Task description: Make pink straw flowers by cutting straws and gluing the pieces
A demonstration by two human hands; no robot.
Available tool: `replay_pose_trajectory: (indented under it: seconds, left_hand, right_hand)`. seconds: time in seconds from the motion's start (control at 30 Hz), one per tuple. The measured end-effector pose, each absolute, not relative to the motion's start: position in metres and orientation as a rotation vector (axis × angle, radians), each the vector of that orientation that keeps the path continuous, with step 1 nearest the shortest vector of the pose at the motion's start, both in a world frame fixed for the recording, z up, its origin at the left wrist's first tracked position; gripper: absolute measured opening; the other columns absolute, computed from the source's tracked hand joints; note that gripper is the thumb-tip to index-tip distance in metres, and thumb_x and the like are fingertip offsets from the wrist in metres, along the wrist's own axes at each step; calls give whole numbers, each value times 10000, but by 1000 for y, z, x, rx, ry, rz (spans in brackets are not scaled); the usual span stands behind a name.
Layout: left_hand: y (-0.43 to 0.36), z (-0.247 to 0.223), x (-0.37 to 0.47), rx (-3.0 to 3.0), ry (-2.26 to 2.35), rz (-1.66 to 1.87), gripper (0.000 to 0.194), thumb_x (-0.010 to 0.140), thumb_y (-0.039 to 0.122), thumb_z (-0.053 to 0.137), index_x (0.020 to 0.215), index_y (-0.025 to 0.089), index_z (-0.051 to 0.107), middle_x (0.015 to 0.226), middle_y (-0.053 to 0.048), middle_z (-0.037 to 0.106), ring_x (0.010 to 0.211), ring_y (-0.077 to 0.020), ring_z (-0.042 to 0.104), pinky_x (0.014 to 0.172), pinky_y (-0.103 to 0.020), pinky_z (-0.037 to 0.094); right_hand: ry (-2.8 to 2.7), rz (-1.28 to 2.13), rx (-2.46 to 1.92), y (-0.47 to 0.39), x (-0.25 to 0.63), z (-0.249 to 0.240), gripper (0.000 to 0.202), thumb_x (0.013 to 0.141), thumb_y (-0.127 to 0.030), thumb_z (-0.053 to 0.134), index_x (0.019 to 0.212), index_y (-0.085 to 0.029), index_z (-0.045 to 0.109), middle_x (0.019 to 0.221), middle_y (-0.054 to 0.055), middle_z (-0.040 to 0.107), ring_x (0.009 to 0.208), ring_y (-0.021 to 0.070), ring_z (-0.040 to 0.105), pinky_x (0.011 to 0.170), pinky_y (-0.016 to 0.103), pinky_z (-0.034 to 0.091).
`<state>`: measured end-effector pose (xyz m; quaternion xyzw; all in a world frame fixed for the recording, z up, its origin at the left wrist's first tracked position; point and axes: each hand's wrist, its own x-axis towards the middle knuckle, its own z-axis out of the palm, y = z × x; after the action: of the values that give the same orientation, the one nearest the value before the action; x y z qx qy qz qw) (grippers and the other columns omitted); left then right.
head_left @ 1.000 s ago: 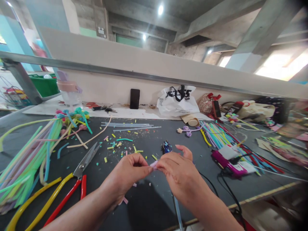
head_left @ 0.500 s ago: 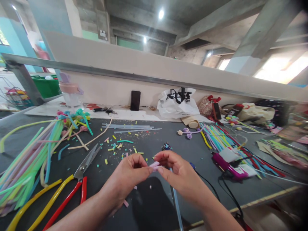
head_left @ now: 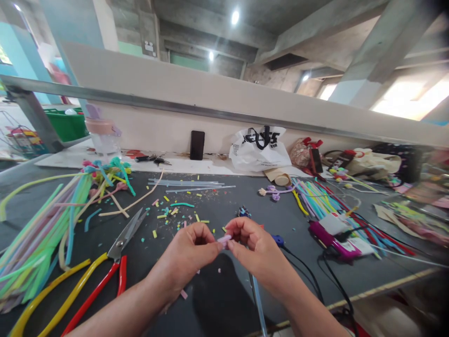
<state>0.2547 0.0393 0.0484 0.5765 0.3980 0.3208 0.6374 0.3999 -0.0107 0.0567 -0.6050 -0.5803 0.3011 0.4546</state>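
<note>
My left hand [head_left: 191, 248] and my right hand [head_left: 256, 250] meet over the dark table. Their fingertips pinch a small lilac pipe-cleaner piece [head_left: 224, 239] from both sides. Much of that piece is hidden by the fingers. Below and behind my right hand, a translucent glue stick [head_left: 258, 299] runs toward the table's front edge. A blue part with a black cable [head_left: 278, 240] shows just right of that hand. Large scissors [head_left: 117, 250] with red and yellow handles lie partly open to the left of my left hand.
Pipe cleaners [head_left: 49, 229] lie bundled at the left, more [head_left: 326, 201] at the right. Cut bits [head_left: 171, 213] and clear glue sticks [head_left: 189, 184] lie ahead. A phone [head_left: 197, 145] and white bag [head_left: 259, 150] stand at the back. A magenta object [head_left: 333, 241] with cables lies right.
My fingers have shifted slightly around the lilac piece, and less of it shows now. My right hand has turned a little. The things on the table have stayed put.
</note>
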Motion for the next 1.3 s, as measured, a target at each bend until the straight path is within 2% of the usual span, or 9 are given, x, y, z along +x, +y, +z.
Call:
replay_pose_trajectory:
  seconds: [0.33, 0.47, 0.57, 0.67, 0.8, 1.1, 1.3]
  left_hand:
    - [41, 46, 254, 1343, 886, 717, 274, 644, 331, 653, 549, 161, 461, 494, 58, 386, 478, -59, 310, 446, -184, 223]
    - [44, 41, 253, 1244, 865, 712, 228, 657, 307, 649, 603, 162, 482, 505, 67, 389, 460, -47, 276, 424, -180, 185]
    - [45, 40, 251, 1143, 797, 669, 216, 669, 314, 645, 647, 174, 482, 456, 92, 325, 411, -40, 200, 395, -193, 120]
    - [44, 41, 251, 1071, 709, 631, 229, 688, 327, 638, 657, 179, 467, 426, 105, 274, 390, -39, 156, 386, -205, 91]
    - [43, 42, 250, 1013, 651, 609, 216, 694, 308, 636, 681, 177, 464, 444, 105, 299, 386, -32, 159, 385, -206, 93]
    - [40, 43, 254, 1113, 739, 608, 253, 638, 335, 649, 662, 182, 449, 445, 105, 307, 389, -33, 184, 388, -210, 103]
    - [38, 48, 255, 1095, 771, 618, 232, 637, 326, 624, 648, 185, 441, 429, 107, 284, 388, -36, 178, 391, -214, 101]
  right_hand:
    - [-1423, 761, -1480, -9, 400, 51, 189, 717, -136, 530, 900, -186, 523, 811, 7, 587, 769, 134, 572, 713, 273, 465]
    - [-1385, 891, -1373, -13, 405, 57, 264, 768, -200, 538, 1030, -196, 501, 951, 42, 589, 843, 141, 572, 781, 298, 459]
    - [-1410, 941, -1278, -15, 408, 59, 288, 801, -224, 531, 1087, -219, 489, 1064, 54, 561, 900, 144, 552, 808, 301, 442]
    - [-1459, 1008, -1235, -17, 408, 59, 303, 808, -220, 543, 1105, -223, 484, 1012, 44, 570, 906, 147, 538, 805, 292, 430]
    - [-1446, 1043, -1225, -18, 405, 59, 286, 794, -213, 564, 1074, -206, 507, 963, 33, 564, 858, 133, 529, 764, 262, 431]
    - [-1411, 922, -1364, -12, 399, 57, 119, 744, -151, 560, 859, -180, 545, 756, -14, 543, 678, 101, 499, 622, 221, 413]
    - [-1419, 884, -1388, -7, 399, 50, 118, 730, -110, 509, 819, -183, 531, 724, -17, 539, 650, 110, 511, 607, 241, 417]
